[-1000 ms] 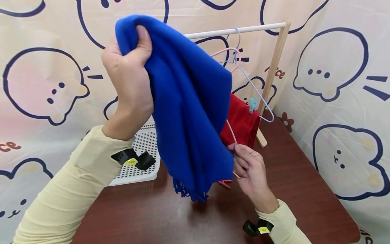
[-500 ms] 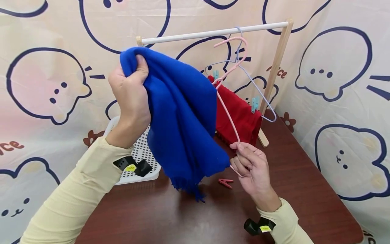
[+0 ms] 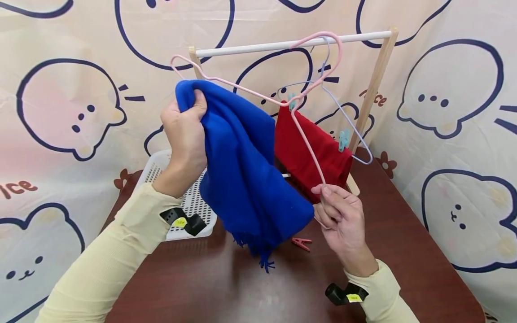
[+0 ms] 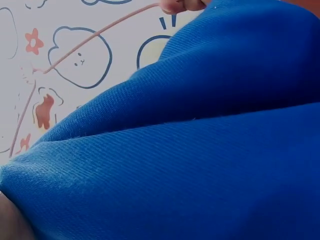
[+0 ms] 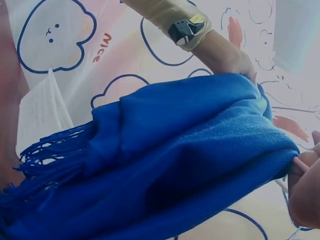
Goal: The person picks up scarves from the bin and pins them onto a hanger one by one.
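A blue fringed scarf (image 3: 242, 166) hangs folded over the lower bar of a pink hanger, its fringe dangling above the table. My left hand (image 3: 186, 130) grips the scarf's upper left part, thumb in front. With curled fingers my right hand (image 3: 341, 222) holds the lower right corner of the pink hanger (image 3: 308, 143). The hanger is tilted, its hook up near the rack's rail. Blue cloth fills most of the left wrist view, hiding much of the left hand. In the right wrist view the scarf (image 5: 175, 145) stretches between both hands.
Behind stands a rack with a white rail (image 3: 258, 46) and wooden posts. A light-blue hanger (image 3: 351, 119) hangs on it, with a red cloth (image 3: 308, 152) held by teal clothespins (image 3: 343, 140). A white basket (image 3: 208, 231) sits at left; a red clothespin (image 3: 301, 243) lies on the table.
My left hand and the scarf have come down. The pink hanger's hook and left arm have come into view above the cloth. My right hand keeps its hold on the hanger's corner.
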`<act>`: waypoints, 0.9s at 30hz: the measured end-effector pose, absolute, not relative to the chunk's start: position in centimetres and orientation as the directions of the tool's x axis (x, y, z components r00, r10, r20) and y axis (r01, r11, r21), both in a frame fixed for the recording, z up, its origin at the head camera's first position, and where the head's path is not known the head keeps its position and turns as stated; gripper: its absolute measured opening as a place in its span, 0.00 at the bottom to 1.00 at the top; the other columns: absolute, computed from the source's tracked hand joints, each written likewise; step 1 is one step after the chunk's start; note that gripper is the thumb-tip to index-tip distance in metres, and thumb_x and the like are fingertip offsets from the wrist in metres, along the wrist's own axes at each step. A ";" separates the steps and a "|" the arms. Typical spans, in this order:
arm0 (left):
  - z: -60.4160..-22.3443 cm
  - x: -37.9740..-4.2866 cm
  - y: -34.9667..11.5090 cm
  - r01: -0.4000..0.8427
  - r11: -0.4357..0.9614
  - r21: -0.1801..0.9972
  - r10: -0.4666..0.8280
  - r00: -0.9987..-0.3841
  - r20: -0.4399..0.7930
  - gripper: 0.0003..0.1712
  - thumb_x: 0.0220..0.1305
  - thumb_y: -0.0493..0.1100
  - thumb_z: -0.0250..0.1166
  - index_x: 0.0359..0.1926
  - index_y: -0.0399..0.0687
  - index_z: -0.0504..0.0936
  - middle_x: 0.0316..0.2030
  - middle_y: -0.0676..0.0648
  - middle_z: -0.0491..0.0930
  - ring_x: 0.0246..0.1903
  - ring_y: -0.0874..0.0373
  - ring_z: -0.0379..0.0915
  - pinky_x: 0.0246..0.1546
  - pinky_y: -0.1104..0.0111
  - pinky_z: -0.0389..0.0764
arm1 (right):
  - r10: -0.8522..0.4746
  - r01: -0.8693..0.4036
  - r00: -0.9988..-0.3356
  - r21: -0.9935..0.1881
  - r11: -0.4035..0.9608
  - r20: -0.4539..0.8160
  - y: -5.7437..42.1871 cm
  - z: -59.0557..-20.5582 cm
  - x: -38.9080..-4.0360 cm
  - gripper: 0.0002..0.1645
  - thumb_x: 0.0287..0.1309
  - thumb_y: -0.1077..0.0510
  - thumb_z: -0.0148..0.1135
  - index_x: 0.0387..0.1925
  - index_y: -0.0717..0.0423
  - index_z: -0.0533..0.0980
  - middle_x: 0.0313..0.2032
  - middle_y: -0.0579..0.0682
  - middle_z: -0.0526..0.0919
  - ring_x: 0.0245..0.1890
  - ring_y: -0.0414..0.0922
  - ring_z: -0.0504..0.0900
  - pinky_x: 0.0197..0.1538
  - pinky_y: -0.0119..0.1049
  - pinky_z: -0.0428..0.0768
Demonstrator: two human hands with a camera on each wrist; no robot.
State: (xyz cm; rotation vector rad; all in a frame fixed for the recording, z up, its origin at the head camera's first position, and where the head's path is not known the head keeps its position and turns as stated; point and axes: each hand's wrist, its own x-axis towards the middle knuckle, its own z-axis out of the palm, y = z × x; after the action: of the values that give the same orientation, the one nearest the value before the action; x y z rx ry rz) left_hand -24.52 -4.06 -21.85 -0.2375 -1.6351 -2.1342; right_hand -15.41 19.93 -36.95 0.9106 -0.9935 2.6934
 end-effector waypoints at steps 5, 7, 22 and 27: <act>-21.9 -24.9 -4.3 0.421 -0.165 0.892 -0.188 -0.901 0.391 0.14 0.62 0.46 0.59 0.43 0.40 0.78 0.34 0.48 0.76 0.41 0.56 0.71 0.51 0.70 0.71 | -0.088 -0.380 -0.788 -0.593 -0.709 0.609 20.1 -36.4 -15.2 0.25 0.68 0.71 0.27 0.42 0.72 0.75 0.12 0.50 0.57 0.07 0.44 0.53 0.12 0.33 0.48; -21.7 -25.1 -4.4 0.414 -0.135 0.900 -0.174 -0.904 0.390 0.14 0.62 0.46 0.60 0.42 0.40 0.78 0.32 0.48 0.76 0.39 0.56 0.71 0.48 0.69 0.70 | -0.095 -0.394 -0.778 -0.600 -0.697 0.621 20.2 -36.1 -15.2 0.24 0.67 0.72 0.27 0.42 0.73 0.75 0.12 0.50 0.57 0.07 0.44 0.54 0.12 0.32 0.49; -21.0 -26.1 -5.8 0.343 0.112 0.933 -0.110 -0.928 0.355 0.17 0.59 0.48 0.63 0.42 0.40 0.82 0.43 0.45 0.81 0.46 0.57 0.75 0.55 0.68 0.73 | -0.140 -0.429 -0.775 -0.676 -0.599 0.616 20.7 -34.4 -14.1 0.23 0.66 0.73 0.29 0.43 0.75 0.74 0.12 0.51 0.59 0.08 0.43 0.55 0.11 0.33 0.51; -20.8 -26.3 -6.3 0.260 0.428 0.866 -0.066 -0.946 0.317 0.21 0.59 0.56 0.61 0.39 0.42 0.82 0.42 0.45 0.83 0.42 0.59 0.75 0.51 0.66 0.76 | -0.141 -0.453 -0.758 -0.669 -0.588 0.637 20.4 -34.2 -14.0 0.23 0.65 0.74 0.30 0.44 0.77 0.74 0.12 0.52 0.60 0.08 0.43 0.56 0.11 0.33 0.51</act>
State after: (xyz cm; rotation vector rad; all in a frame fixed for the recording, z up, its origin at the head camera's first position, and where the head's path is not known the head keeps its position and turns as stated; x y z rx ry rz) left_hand -26.35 -6.31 -20.84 -0.1672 -2.3824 -1.5242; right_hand -13.99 20.41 -34.19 0.9937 -1.3156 2.4489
